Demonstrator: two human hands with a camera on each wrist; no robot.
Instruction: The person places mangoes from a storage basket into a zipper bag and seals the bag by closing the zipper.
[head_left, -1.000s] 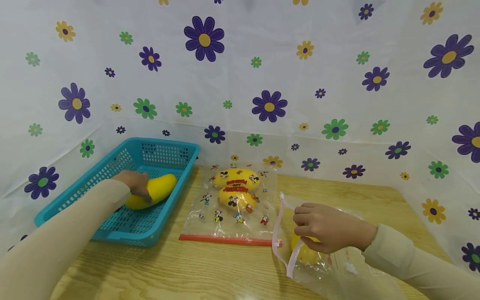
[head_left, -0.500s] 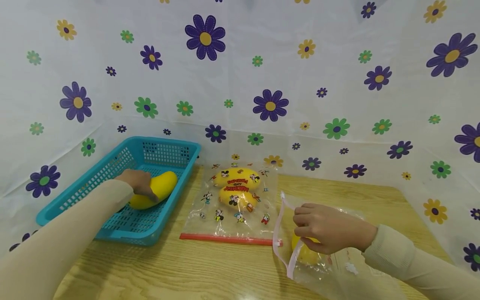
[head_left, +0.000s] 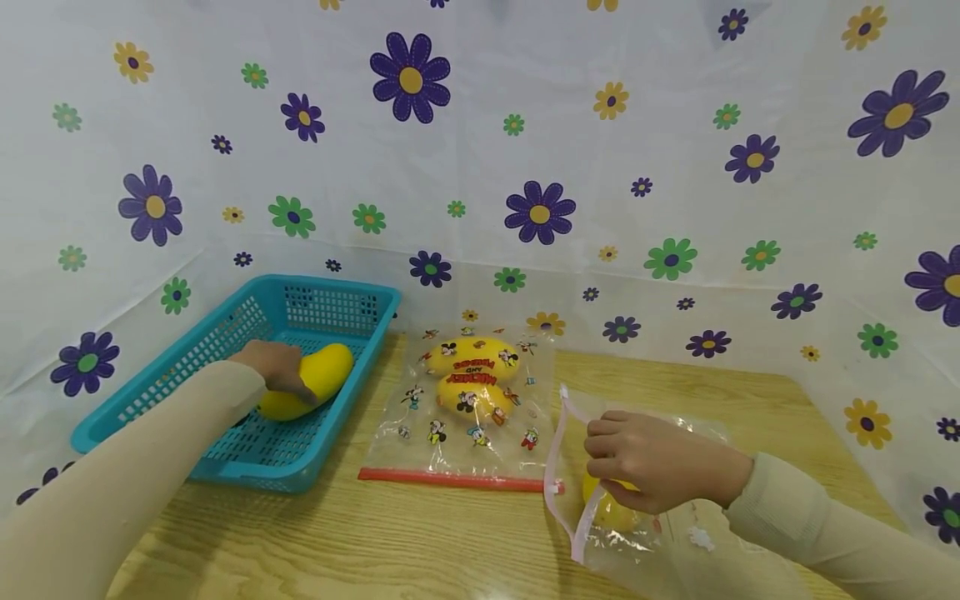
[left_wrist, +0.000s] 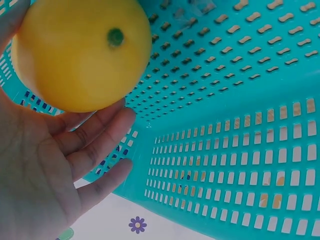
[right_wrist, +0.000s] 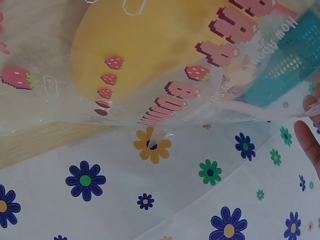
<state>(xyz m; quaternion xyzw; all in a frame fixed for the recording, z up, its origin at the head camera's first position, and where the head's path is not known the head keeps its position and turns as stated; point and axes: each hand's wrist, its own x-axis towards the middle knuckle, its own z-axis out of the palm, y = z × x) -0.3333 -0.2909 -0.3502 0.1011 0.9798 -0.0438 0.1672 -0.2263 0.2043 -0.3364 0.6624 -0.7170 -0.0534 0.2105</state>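
In the blue-green basket (head_left: 300,475) at the left, my left hand (head_left: 273,367) grips a long yellow mango (head_left: 327,372). The left wrist view shows the rounded end of the mango (left_wrist: 82,60) with its dark green stem spot, thumb on one side and fingers curled under the other. At the right, my right hand (head_left: 656,458) pinches the upper edge of a clear zip bag (head_left: 697,533) and holds its pink-edged mouth apart. Inside that bag lies another yellow mango (head_left: 615,510), partly hidden by the hand; strawberry prints on the bag overlap the mango (right_wrist: 135,45) in the right wrist view.
A clear printed bag (head_left: 420,450) with a red slider strip (head_left: 457,477) lies flat mid-table, two yellow mangoes (head_left: 472,358) inside. Its strip's right end meets the mouth of the other bag. Behind the wooden table (head_left: 360,542) hangs a white flowered sheet (head_left: 465,150).
My left hand and the mango in it have shifted very slightly to the right within the basket. My right hand stays at the bag's mouth.
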